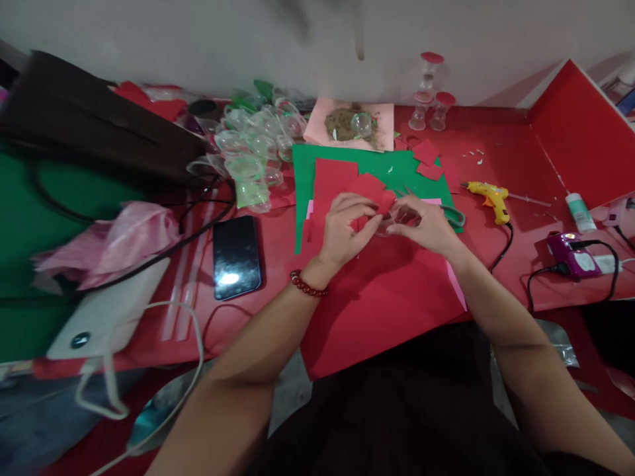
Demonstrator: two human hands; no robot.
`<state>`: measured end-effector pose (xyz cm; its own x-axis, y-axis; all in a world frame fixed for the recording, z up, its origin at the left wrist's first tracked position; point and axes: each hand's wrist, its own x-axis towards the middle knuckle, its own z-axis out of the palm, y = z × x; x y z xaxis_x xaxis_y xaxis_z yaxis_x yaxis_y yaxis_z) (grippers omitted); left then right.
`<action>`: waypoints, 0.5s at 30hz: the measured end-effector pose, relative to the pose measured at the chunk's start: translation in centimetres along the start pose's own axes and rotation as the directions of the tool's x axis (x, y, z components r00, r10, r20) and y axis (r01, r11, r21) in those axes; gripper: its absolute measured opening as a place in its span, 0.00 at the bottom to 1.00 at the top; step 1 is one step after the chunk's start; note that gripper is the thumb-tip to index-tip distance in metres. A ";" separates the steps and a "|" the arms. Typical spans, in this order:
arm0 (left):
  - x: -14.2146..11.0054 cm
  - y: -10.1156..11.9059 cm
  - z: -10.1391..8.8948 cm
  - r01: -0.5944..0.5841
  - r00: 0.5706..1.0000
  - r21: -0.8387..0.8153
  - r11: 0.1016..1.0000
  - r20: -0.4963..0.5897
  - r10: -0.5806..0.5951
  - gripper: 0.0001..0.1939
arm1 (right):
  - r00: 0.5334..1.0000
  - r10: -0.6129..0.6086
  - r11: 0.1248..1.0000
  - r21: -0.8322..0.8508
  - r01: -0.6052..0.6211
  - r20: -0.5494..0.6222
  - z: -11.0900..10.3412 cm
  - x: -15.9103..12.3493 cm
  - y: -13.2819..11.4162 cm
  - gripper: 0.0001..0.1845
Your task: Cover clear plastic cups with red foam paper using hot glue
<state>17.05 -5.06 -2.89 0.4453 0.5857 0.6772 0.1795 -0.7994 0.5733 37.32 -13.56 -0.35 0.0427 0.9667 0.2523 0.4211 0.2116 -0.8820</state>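
Observation:
My left hand and my right hand meet over a large red paper sheet at the table's middle. Between them sits a small clear plastic dome with a small red paper piece against it. The left fingers pinch the red piece; the right fingers curl round the dome. A red bead bracelet circles my left wrist. A green sheet lies under the red ones.
A black phone lies left of my hands. Several clear plastic domes are heaped behind it. A yellow glue gun and a purple device lie right. Pink paper with brown material sits at the back.

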 end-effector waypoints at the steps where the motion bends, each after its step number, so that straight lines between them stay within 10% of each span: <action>1: 0.0 0.0 0.0 -0.007 1.000 -0.004 1.000 -0.007 0.007 0.12 | 1.000 0.014 1.000 0.014 -0.014 -0.012 0.4 0.1 0.1 0.19; 15: -0.1 -0.1 0.0 0.030 0.999 0.017 0.999 0.018 -0.030 0.14 | 0.998 0.005 0.984 0.177 0.007 -0.064 1.6 0.2 2.0 0.07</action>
<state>16.95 -5.00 -3.00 0.4555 0.6068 0.6514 0.2077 -0.7839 0.5851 36.75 -12.67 -2.72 0.1028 0.9564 0.2732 0.2545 0.2402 -0.9368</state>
